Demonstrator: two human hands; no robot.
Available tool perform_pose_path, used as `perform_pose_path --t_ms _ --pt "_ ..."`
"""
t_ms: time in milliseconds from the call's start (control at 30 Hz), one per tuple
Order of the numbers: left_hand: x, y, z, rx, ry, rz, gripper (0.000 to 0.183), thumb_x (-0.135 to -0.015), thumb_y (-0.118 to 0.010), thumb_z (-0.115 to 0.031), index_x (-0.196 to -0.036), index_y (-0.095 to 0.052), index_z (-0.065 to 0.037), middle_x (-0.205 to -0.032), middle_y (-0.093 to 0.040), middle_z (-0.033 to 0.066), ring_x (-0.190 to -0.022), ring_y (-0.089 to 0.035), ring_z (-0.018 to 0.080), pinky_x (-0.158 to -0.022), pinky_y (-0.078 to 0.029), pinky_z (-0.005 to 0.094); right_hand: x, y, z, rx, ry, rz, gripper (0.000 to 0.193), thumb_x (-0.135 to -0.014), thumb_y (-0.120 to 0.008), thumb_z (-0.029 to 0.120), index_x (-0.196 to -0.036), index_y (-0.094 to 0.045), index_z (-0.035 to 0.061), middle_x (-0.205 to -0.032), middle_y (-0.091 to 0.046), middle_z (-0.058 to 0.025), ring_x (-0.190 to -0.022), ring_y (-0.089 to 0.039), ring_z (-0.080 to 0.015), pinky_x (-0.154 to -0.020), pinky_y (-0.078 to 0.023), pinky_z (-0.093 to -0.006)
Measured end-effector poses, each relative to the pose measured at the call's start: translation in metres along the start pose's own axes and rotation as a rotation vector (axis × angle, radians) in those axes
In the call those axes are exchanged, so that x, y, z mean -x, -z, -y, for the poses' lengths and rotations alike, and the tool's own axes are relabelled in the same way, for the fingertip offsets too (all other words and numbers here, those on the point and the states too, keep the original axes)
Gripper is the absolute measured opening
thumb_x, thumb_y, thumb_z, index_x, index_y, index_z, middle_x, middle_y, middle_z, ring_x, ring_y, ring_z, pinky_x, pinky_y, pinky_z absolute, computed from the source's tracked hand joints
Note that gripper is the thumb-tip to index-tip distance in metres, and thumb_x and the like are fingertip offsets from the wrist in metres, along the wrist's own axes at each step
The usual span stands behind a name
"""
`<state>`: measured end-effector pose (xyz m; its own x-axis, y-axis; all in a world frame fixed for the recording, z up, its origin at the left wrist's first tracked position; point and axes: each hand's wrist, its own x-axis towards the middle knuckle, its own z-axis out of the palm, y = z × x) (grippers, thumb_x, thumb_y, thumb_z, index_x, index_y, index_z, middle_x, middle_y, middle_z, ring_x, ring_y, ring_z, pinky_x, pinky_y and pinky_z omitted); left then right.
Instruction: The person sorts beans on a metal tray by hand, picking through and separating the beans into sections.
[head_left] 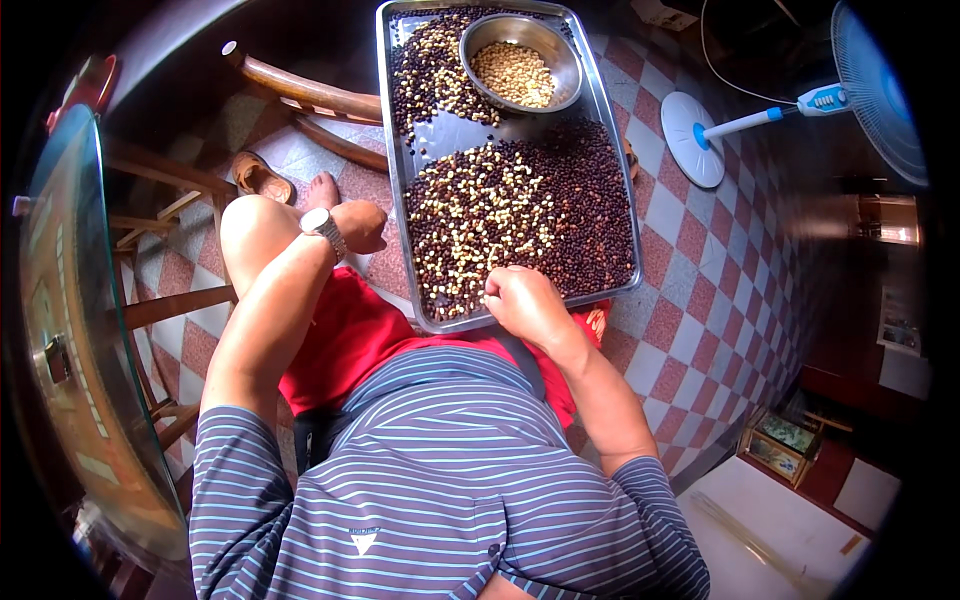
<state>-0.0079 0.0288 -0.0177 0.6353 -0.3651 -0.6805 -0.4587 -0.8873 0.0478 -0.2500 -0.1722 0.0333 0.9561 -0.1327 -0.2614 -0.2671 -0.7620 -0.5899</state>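
Observation:
A rectangular metal tray (pixel 399 190) lies ahead of my lap, its near edge at my thighs. Dark brown beans (pixel 590 200) and pale cream beans (pixel 490 205) are spread on it, mixed at the near left and mostly dark at the right. A round steel bowl (pixel 573 88) of pale beans stands at its far end. My right hand (pixel 525 300) is over the tray's near edge, fingers pinched at the beans; what they hold is hidden. Beside the tray's left edge, my left hand (pixel 358 228), wearing a wristwatch (pixel 322 229), rests near my knee with fingers curled and their contents hidden.
A white and blue fan (pixel 692 140) stands on the checkered floor (pixel 690 240) at the right. To the left are a glass-topped table (pixel 90 330) and curved wooden chair parts (pixel 300 88). A brown slipper (pixel 262 178) lies near my bare foot (pixel 322 190).

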Motion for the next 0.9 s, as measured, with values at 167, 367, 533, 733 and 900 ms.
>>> perform_pose_path --t_ms 167,367,533,733,900 --pt "0.003 -0.008 0.009 -0.177 -0.092 -0.072 0.029 -0.064 -0.078 -0.058 -0.081 -0.071 -0.035 -0.121 -0.047 0.0183 -0.122 -0.037 0.0381 -0.108 -0.028 0.0433 -0.003 -0.004 0.0 0.005 0.082 -0.015 0.006 -0.079 -0.065 0.011 -0.077 -0.065 0.0054 -0.077 -0.066 -0.0185 -0.075 -0.065 -0.0396 -0.069 -0.053 -0.0496" --pt "0.022 0.017 -0.008 -0.108 -0.039 0.017 0.058 -0.061 -0.082 -0.055 -0.108 -0.066 -0.024 -0.123 -0.047 0.0178 -0.122 -0.039 0.0358 -0.107 -0.032 0.0405 -0.001 0.01 -0.013 -0.627 -0.096 0.156 0.008 -0.089 -0.065 0.009 -0.083 -0.061 0.0052 -0.067 -0.049 0.0052 -0.059 -0.044 -0.0035 -0.052 -0.037 -0.0225" --pt "-0.003 -0.007 0.008 0.058 0.074 0.004 0.096 -0.057 -0.087 -0.053 -0.133 -0.048 -0.008 -0.13 -0.045 0.0191 -0.128 -0.039 0.0335 -0.108 -0.035 0.037 0.005 0.039 -0.015 -1.692 -0.055 0.338 0.008 -0.088 -0.058 0.0 -0.095 -0.059 0.0022 -0.08 -0.058 -0.006 -0.064 -0.051 -0.0112 -0.055 -0.04 -0.0221" --pt "0.009 0.006 -0.003 0.037 0.048 -0.014 0.079 -0.059 -0.083 -0.057 -0.123 -0.06 -0.018 -0.129 -0.046 0.0193 -0.129 -0.037 0.0354 -0.111 -0.029 0.0408 0.0 0.028 -0.005 -0.95 -0.164 0.243 0.006 -0.089 -0.07 0.007 -0.09 -0.07 0.0016 -0.072 -0.059 0.0064 -0.064 -0.051 -0.0013 -0.056 -0.041 -0.0198" --pt "-0.003 -0.007 0.008 -0.108 -0.223 0.074 0.03 -0.064 -0.078 -0.058 -0.08 -0.072 -0.034 -0.121 -0.047 0.0196 -0.123 -0.037 0.0381 -0.11 -0.026 0.045 0.0 0.014 0.007 -0.153 0.036 0.092 0.013 -0.08 -0.069 0.016 -0.084 -0.073 0.004 -0.081 -0.07 -0.0153 -0.072 -0.069 -0.0301 -0.069 -0.055 -0.0411"
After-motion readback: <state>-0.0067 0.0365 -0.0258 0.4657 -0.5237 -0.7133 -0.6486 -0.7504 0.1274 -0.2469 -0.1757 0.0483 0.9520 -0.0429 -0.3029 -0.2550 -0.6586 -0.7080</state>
